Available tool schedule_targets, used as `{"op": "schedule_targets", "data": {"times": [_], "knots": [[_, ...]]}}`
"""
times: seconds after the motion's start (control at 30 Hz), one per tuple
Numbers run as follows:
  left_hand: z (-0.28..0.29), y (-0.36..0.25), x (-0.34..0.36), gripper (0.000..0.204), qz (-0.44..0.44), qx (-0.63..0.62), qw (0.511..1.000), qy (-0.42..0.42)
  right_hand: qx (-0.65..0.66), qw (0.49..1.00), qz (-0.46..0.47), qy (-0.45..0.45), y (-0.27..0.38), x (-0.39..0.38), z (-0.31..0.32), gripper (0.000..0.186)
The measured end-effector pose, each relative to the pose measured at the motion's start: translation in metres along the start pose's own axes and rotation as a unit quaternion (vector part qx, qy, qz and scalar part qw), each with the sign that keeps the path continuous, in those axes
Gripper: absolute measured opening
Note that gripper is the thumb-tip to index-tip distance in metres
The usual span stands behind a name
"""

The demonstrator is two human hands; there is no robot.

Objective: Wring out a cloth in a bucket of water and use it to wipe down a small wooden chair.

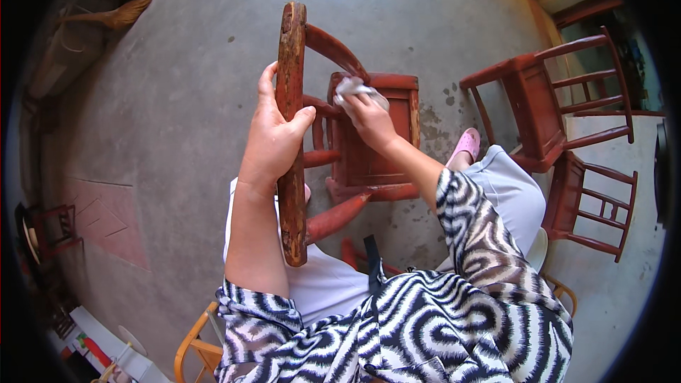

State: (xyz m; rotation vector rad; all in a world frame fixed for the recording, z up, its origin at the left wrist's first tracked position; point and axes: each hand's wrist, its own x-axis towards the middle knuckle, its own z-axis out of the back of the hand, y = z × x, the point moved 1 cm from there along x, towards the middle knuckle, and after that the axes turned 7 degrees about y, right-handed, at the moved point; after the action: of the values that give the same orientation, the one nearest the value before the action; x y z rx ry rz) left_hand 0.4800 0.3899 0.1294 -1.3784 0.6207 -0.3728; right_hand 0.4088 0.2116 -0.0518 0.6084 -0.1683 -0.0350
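Note:
In front of my knees stands a red wooden chair point(376, 142), its worn top rail point(291, 191) toward me with paint rubbed down to bare wood. My left hand point(273, 131) is closed around the middle of that rail, thumb on the near side and fingers passing behind it. My right hand point(371, 119) presses a crumpled whitish cloth point(352, 88) against the chair near the seat's far left corner, where a curved back post point(337, 50) comes down. The fingertips of my right hand are partly hidden in the cloth.
Two more red wooden chairs point(521, 103) point(592, 202) stand to the right. A yellow-framed seat point(198, 344) is under me. At far left lies a straw broom point(117, 14); a small dark red chair point(57, 230) is at the left edge. The concrete floor point(177, 99) has damp spots.

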Motion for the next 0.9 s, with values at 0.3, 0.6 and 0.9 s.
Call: {"op": "schedule_targets", "data": {"times": [0.3,0.6,0.9], "knots": [[-0.002,-0.003,0.001,0.068,0.004,-0.032,0.999,0.017,-0.049,0.962,-0.194,0.187,-0.017,0.045,-0.026,0.061],[-0.001,0.001,0.003,0.068,-0.009,-0.011,1.0,0.006,-0.112,0.953,-0.186,0.211,-0.034,-0.026,-0.003,0.059],[-0.008,-0.01,0.001,0.069,0.027,-0.018,0.999,0.008,0.015,0.991,-0.102,-0.089,-0.084,0.001,0.014,0.05]]}}
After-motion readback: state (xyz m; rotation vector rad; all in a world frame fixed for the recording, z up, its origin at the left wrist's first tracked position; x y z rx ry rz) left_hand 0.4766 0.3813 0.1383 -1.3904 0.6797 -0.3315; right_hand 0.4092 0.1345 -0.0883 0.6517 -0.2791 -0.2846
